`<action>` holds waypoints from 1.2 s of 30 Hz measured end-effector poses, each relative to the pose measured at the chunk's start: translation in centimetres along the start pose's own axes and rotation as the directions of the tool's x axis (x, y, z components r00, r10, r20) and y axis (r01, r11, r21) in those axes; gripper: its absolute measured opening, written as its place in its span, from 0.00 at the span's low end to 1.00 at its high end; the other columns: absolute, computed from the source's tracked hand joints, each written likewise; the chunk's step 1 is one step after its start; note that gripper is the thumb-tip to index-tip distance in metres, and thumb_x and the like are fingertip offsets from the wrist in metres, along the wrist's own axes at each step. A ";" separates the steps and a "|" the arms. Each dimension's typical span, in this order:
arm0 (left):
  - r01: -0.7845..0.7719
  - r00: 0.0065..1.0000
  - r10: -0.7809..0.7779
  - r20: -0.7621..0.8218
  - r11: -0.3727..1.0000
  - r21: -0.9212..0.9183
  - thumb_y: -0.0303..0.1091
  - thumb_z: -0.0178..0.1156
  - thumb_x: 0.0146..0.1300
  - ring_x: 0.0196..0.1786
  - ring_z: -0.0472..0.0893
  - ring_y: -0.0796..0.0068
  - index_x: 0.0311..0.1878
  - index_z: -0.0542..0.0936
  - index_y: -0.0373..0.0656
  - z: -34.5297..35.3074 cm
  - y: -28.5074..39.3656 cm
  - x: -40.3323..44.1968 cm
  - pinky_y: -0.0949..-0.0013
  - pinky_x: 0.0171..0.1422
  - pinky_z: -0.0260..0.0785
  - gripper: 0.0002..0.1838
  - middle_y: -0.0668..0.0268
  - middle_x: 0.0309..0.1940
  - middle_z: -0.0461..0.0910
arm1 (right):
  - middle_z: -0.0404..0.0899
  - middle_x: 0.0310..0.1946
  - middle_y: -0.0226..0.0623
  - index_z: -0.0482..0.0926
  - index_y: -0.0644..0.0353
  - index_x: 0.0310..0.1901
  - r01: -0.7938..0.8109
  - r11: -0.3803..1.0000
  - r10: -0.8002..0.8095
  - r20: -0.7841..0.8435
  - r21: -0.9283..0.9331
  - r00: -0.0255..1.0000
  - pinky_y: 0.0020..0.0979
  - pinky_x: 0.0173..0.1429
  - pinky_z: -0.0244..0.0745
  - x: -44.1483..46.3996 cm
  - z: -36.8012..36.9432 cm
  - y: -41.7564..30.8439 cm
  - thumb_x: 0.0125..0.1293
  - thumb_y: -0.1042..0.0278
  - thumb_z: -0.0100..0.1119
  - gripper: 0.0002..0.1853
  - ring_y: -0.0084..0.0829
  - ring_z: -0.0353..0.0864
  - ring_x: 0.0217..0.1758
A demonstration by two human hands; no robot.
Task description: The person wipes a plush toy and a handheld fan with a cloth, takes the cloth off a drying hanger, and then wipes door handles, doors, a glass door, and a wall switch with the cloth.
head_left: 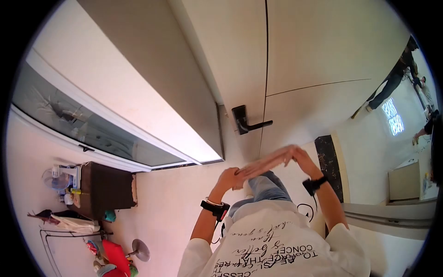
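Clamping opposite ends of a blurred pinkish-brown cloth (264,166), the fingers of our left hand (227,179) and right hand (302,160) hold it stretched between them, in front of our jeans (273,190). Just beyond, we see a black handle (249,122) on a pale door (318,51); well to the left stand a brown cabinet (108,191) and, beside it, a fan (55,178).
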State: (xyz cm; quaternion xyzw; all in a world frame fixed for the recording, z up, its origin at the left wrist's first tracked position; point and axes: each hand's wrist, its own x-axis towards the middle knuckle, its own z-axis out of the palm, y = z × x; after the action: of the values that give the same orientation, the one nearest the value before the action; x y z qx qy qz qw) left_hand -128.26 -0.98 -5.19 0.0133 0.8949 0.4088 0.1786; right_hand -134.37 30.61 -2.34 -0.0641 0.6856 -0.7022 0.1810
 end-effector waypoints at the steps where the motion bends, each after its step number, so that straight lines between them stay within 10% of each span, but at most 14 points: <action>1: 0.026 0.998 -0.028 -0.048 0.998 -0.058 0.44 0.55 0.56 0.24 0.74 0.53 0.25 0.73 0.34 -0.7 0.0 -0.2 0.61 0.30 0.65 0.19 0.50 0.19 0.73 | 0.76 0.22 0.35 0.74 0.64 0.24 0.027 0.999 -0.026 0.035 -0.035 0.999 0.27 0.39 0.69 2.0 0.3 -0.4 0.66 0.65 0.47 0.15 0.20 0.73 0.31; 4: -0.062 0.967 0.038 -0.253 0.994 -0.086 0.42 0.53 0.57 0.23 0.73 0.53 0.25 0.71 0.34 -2.5 1.1 -0.9 0.61 0.28 0.63 0.18 0.50 0.18 0.72 | 0.76 0.20 0.32 0.73 0.65 0.23 0.067 0.988 -0.073 0.042 0.138 0.996 0.28 0.34 0.68 7.5 2.0 -3.2 0.65 0.62 0.50 0.16 0.21 0.72 0.26; 6: -0.090 0.947 0.026 -0.320 0.978 -0.187 0.41 0.53 0.58 0.22 0.72 0.53 0.26 0.71 0.34 -2.4 0.7 -0.9 0.61 0.28 0.63 0.17 0.50 0.18 0.71 | 0.74 0.16 0.33 0.73 0.64 0.22 0.183 0.913 -0.252 -0.152 -0.364 0.956 0.29 0.29 0.69 11.6 3.0 -3.6 0.62 0.61 0.54 0.16 0.26 0.72 0.21; 10: -0.082 0.906 -0.001 -0.424 0.981 -0.177 0.38 0.51 0.59 0.22 0.72 0.53 0.28 0.71 0.35 -2.0 1.2 -2.0 0.61 0.28 0.63 0.14 0.50 0.18 0.71 | 0.75 0.17 0.38 0.75 0.64 0.21 0.225 0.692 -0.424 -0.133 -0.686 0.896 0.32 0.28 0.70 16.2 7.0 -3.2 0.57 0.55 0.57 0.19 0.34 0.74 0.21; 12: -0.040 0.916 -0.027 -0.399 0.987 -0.158 0.39 0.51 0.59 0.24 0.74 0.52 0.28 0.72 0.36 -0.4 -1.1 -2.2 0.60 0.29 0.64 0.14 0.50 0.19 0.73 | 0.78 0.22 0.41 0.80 0.62 0.30 0.356 0.403 -0.343 0.221 -0.843 0.913 0.35 0.32 0.72 16.7 8.1 -1.5 0.55 0.47 0.56 0.22 0.37 0.78 0.26; 18: 0.056 0.937 -0.114 -0.329 0.982 -0.179 0.38 0.52 0.59 0.19 0.71 0.65 0.27 0.72 0.33 0.7 -1.4 -4.0 0.66 0.26 0.63 0.15 0.55 0.17 0.72 | 0.79 0.24 0.46 0.81 0.62 0.25 0.292 0.290 -0.092 0.277 -0.911 0.956 0.38 0.35 0.73 16.6 8.7 -3.9 0.43 0.41 0.61 0.26 0.40 0.79 0.30; 23: -0.017 0.950 -0.041 -0.309 0.983 -0.183 0.37 0.56 0.55 0.22 0.70 0.58 0.28 0.71 0.35 0.0 -0.1 -3.8 0.64 0.30 0.65 0.13 0.52 0.20 0.72 | 0.79 0.26 0.44 0.81 0.61 0.27 0.284 0.303 0.019 0.303 -0.910 0.953 0.37 0.37 0.73 16.5 9.7 -4.6 0.42 0.43 0.59 0.24 0.43 0.79 0.32; 28: -0.199 0.972 0.121 -0.200 0.878 -0.435 0.31 0.57 0.55 0.24 0.66 0.80 0.33 0.73 0.34 1.1 0.2 -3.0 0.73 0.30 0.64 0.09 0.63 0.18 0.69 | 0.80 0.30 0.43 0.81 0.58 0.32 0.261 0.313 0.191 0.330 -0.913 0.925 0.35 0.39 0.73 16.0 10.0 -5.2 0.43 0.43 0.56 0.24 0.42 0.79 0.35; 32: -0.131 0.988 0.070 -0.139 0.857 -0.498 0.28 0.57 0.54 0.31 0.71 0.76 0.34 0.74 0.34 0.8 0.2 -2.6 0.71 0.36 0.65 0.07 0.61 0.25 0.73 | 0.81 0.30 0.43 0.81 0.59 0.32 0.392 0.547 0.127 0.536 -0.740 0.834 0.35 0.38 0.73 15.3 9.4 -4.4 0.44 0.48 0.55 0.22 0.40 0.79 0.32; 33: -0.285 0.919 0.178 -0.352 0.916 -0.282 0.27 0.57 0.53 0.37 0.72 0.71 0.33 0.74 0.34 0.8 -0.4 -2.4 0.69 0.41 0.65 0.07 0.60 0.32 0.74 | 0.81 0.29 0.43 0.81 0.61 0.31 0.438 0.658 0.072 0.630 -0.612 0.773 0.34 0.37 0.73 15.6 9.2 -3.9 0.45 0.49 0.55 0.21 0.39 0.79 0.31; 34: -0.390 0.789 0.320 -0.524 0.920 -0.026 0.26 0.58 0.52 0.43 0.73 0.67 0.33 0.74 0.34 0.5 -1.0 -2.0 0.67 0.46 0.65 0.06 0.59 0.38 0.75 | 0.80 0.25 0.43 0.80 0.63 0.27 0.325 0.469 0.311 0.498 -0.821 0.810 0.33 0.35 0.73 17.1 9.2 -2.2 0.45 0.52 0.56 0.19 0.35 0.79 0.27; 36: -0.373 0.770 0.241 -0.591 0.921 -0.110 0.26 0.58 0.51 0.48 0.70 0.61 0.33 0.75 0.35 -0.3 -1.9 -1.2 0.62 0.51 0.62 0.07 0.57 0.44 0.73 | 0.80 0.24 0.42 0.79 0.62 0.24 0.243 0.514 0.406 0.483 -0.822 0.776 0.32 0.33 0.73 17.5 8.9 -3.2 0.44 0.53 0.57 0.17 0.33 0.79 0.26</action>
State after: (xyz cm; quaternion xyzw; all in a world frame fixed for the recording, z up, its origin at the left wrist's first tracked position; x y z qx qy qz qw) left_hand -127.03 -2.71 -6.07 0.0183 0.8412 0.5148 -0.1645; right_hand -148.10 16.29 -1.47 -0.3379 0.8393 -0.1987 0.3768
